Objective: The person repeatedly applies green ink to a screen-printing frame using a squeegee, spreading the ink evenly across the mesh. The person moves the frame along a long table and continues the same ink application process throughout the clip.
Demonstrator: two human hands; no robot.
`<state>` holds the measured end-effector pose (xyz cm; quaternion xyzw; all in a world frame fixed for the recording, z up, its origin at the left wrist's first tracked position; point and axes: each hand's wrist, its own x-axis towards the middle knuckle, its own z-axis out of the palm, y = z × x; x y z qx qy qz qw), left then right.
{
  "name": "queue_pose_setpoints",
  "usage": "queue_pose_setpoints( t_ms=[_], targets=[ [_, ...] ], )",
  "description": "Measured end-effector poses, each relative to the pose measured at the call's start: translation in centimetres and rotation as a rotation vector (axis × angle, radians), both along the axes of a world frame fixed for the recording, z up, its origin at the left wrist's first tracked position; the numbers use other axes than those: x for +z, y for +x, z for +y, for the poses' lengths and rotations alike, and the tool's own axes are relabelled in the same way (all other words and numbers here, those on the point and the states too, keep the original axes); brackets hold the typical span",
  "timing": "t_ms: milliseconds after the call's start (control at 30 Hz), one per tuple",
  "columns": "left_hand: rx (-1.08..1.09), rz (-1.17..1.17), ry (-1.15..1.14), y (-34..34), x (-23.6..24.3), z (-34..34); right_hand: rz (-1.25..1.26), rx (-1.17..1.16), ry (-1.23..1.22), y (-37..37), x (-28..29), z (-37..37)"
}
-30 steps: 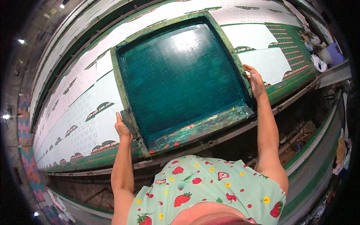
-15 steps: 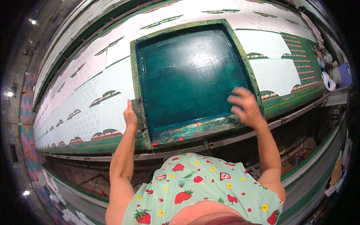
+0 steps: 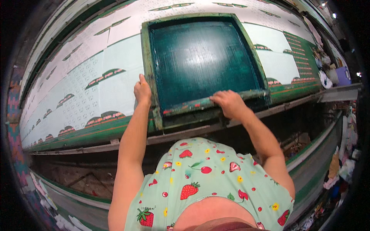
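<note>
A wooden screen-printing frame point(image 3: 147, 57) lies on the long table, its mesh point(image 3: 196, 65) coated with dark green, wet-looking ink. My left hand point(image 3: 142, 92) is closed on the frame's left side, the thumb pointing up along it. A long squeegee point(image 3: 189, 106), smeared with green and red, spans the near end inside the frame. Over its top edge curl the fingers of my right hand point(image 3: 231, 104), right of its middle. The squeegee's lower edge is hidden from me.
White printed sheets point(image 3: 119, 57) cover the table to the left and beyond the frame. At right are a red-patterned green strip point(image 3: 302, 61) and a purple container point(image 3: 342, 76) among clutter. A rail point(image 3: 185, 133) runs along the near table edge.
My right hand was open above the squeegee and has closed on it. The squeegee is now raised or tilted, its near side darker. The whole view has shifted a little.
</note>
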<state>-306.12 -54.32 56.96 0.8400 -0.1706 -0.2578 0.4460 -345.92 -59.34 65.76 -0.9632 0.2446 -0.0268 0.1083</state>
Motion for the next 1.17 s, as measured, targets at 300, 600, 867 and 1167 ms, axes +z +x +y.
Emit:
queue_pose_setpoints(
  t_ms=[300,600,867,1167],
  targets=[
    [-0.024,-0.227,0.037,0.5,-1.1,0.4,0.177,-0.159,0.108,2.2,2.8,2.1],
    [-0.043,-0.184,0.034,0.2,-1.2,0.3,-0.122,-0.1,-0.124,0.9,-1.6,5.1],
    [-0.033,-0.206,-0.009,0.6,-1.9,0.2,-0.202,-0.077,-0.246,4.7,-3.7,-2.5],
    [-0.02,-0.109,0.002,0.4,-0.7,0.2,-0.162,-0.074,-0.252,11.5,-5.6,-18.0]
  ],
)
